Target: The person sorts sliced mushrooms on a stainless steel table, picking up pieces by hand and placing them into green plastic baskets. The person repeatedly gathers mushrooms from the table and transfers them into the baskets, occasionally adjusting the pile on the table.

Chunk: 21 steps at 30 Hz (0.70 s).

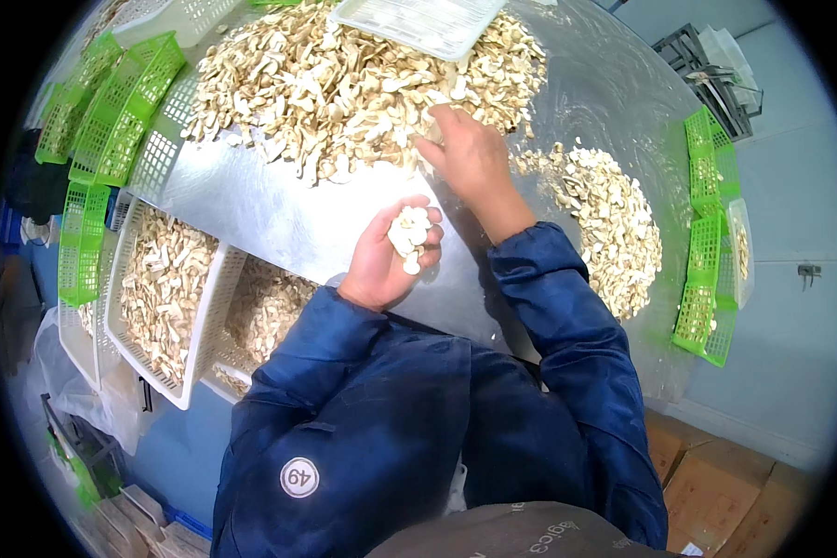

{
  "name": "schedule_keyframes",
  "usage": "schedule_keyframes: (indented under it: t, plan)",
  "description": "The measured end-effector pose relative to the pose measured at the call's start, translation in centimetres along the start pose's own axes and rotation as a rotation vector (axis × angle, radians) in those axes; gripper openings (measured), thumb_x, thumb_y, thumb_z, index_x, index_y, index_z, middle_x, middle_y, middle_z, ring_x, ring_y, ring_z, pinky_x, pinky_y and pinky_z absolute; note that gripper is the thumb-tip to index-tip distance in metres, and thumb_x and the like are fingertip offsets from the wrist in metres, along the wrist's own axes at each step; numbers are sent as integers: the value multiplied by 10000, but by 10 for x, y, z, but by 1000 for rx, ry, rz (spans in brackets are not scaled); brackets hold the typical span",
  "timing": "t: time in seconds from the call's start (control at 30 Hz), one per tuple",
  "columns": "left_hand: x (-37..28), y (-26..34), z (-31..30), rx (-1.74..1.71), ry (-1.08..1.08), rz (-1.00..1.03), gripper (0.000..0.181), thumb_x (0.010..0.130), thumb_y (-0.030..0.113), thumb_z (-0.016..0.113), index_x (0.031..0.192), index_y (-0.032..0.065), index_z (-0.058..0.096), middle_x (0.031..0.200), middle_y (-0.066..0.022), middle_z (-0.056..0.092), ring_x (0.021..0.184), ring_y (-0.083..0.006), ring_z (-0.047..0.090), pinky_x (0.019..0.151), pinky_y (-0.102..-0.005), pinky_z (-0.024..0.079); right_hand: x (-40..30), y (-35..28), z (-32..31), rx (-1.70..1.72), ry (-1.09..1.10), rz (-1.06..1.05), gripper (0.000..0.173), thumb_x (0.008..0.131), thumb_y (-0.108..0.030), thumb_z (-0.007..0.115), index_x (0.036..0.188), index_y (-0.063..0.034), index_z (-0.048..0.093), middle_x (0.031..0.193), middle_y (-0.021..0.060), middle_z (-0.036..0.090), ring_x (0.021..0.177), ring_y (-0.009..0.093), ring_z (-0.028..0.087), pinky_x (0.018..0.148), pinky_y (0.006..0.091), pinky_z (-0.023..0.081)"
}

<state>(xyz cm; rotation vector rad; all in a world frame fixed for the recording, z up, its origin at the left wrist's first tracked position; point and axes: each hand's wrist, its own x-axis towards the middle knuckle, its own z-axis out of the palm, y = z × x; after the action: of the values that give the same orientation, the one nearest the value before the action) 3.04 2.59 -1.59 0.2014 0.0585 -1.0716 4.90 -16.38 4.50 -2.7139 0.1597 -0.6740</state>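
A broad heap of pale dried slices, perhaps mushroom [335, 91], covers the far part of a metal table [251, 202]. Cupped palm up over the near part of the table, my left hand [390, 254] holds several whitish slices [409, 234]. My right hand [471, 150] reaches to the near right edge of the heap, thumb and forefinger apart among the slices; whether a slice is between them I cannot tell. A smaller pile of paler slices [614, 230] lies to the right of my right forearm.
A clear plastic tray [425, 24] rests on the heap's far side. Green plastic baskets stand at the left [129, 111] and right [701, 279] table edges. White crates [202, 314] of slices sit below left. Cardboard [718, 488] lies at the lower right.
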Motion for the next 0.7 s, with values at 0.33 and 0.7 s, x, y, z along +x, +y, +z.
schedule_keyframes:
  t: [0.33, 0.7]
  plan:
    - [2, -2, 4, 7, 16, 6, 369, 1116, 366, 407, 1276, 92, 596, 1140, -124, 643, 909, -240, 603, 671, -346, 477, -32, 28, -15, 561, -160, 455, 237, 856, -130, 709, 1067, -45, 644, 847, 57, 677, 747, 194, 699, 640, 356, 531]
    - [3, -2, 1, 18, 28, -1, 401, 1118, 397, 385, 1299, 107, 592, 1214, -145, 632, 974, -254, 607, 678, -358, 494, 9, 33, -23, 338, -107, 219, 234, 915, -199, 694, 1110, -71, 711, 909, 96, 711, 804, 254, 703, 732, 375, 558]
